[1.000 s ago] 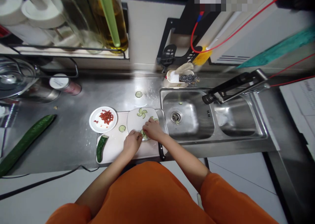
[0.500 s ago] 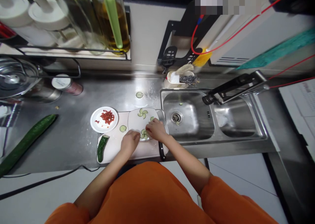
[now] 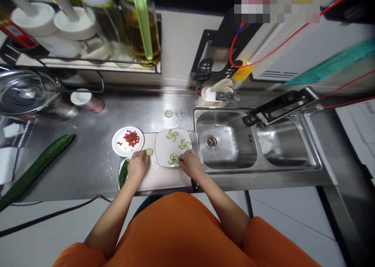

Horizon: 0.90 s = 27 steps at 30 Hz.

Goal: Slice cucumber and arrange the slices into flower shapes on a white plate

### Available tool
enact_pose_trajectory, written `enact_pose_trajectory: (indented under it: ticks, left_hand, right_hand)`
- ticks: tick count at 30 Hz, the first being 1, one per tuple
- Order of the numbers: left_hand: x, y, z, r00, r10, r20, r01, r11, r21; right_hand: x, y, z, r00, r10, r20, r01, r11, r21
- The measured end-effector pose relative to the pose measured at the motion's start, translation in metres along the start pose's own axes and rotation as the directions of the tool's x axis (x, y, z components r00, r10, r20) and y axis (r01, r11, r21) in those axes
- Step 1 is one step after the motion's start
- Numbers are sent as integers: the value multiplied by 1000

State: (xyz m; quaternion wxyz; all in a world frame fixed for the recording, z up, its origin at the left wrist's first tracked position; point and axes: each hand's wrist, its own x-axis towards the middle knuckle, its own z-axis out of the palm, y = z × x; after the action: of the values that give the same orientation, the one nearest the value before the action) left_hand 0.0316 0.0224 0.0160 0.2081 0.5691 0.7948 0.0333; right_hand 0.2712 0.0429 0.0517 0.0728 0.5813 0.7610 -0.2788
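Over the left part of the white cutting board point(image 3: 155, 180), my left hand point(image 3: 138, 166) is open with loosely curved fingers, tips beside a round cucumber slice point(image 3: 149, 152). A short cucumber piece point(image 3: 123, 175) lies partly behind that hand. My right hand point(image 3: 191, 165) is at the lower right of the squarish white plate point(image 3: 164, 147), fingers drawn together; anything between them is hidden. Thin cucumber pieces form pinwheels on the plate: an upper one point(image 3: 172, 135), a right one point(image 3: 184, 145) and a lower one point(image 3: 174, 160) by my right fingertips. Small pale bits point(image 3: 155, 164) lie on the board.
A round white plate point(image 3: 120, 136) holds chopped red bits point(image 3: 131, 138). Behind the board lies another cucumber slice point(image 3: 169, 113). A whole cucumber point(image 3: 43, 165) is at left, a double sink point(image 3: 231, 153) at right. The knife's black handle point(image 3: 194, 185) sticks out under my right wrist.
My left hand has moved left from the plate to the cucumber slice on the board. My right hand has shifted slightly down and right, uncovering the right pinwheel.
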Motion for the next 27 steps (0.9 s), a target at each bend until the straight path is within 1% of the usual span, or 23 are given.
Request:
enact_pose_trajectory:
  ticks: [3, 8, 12, 15, 18, 20, 23, 25, 27]
  left_hand:
    - [1, 3, 3, 1000, -6, 6, 6, 1000, -24]
    - [4, 2, 4, 1000, 13, -11, -14, 998, -64]
    - [4, 2, 4, 999, -8, -31, 5, 995, -100]
    - [5, 2, 4, 999, -28, -29, 23, 988, -153]
    - [7, 0, 3, 999, -43, -13, 39, 967, -252]
    - [8, -1, 1, 998, -63, -7, 56, 936, -348]
    - [7, 0, -5, 996, -82, 39, 90, 851, -518]
    - [5, 4, -10, 995, -48, 89, 93, 775, -626]
    - [3, 11, -15, 991, 16, 131, 84, 692, -717]
  right_hand:
    - [-4, -2, 4, 1000, -1, -8, 2, 1000, 17]
    - [-8, -1, 8, 1000, -9, 0, 9, 1000, 28]
    - [-8, -2, 9, 1000, -15, -5, 15, 1000, 22]
    - [-7, -4, 7, 1000, -24, -2, 24, 999, 24]
    - [-4, -8, 5, 1000, -20, -1, 20, 998, 57]
    - [-1, -10, 6, 1000, -23, -11, 24, 994, 103]
    - [10, -13, 10, 997, -49, -67, 62, 976, 209]
    - [20, -16, 15, 986, -100, -136, 137, 944, 299]
    - [31, -20, 18, 962, -169, -214, 241, 894, 378]
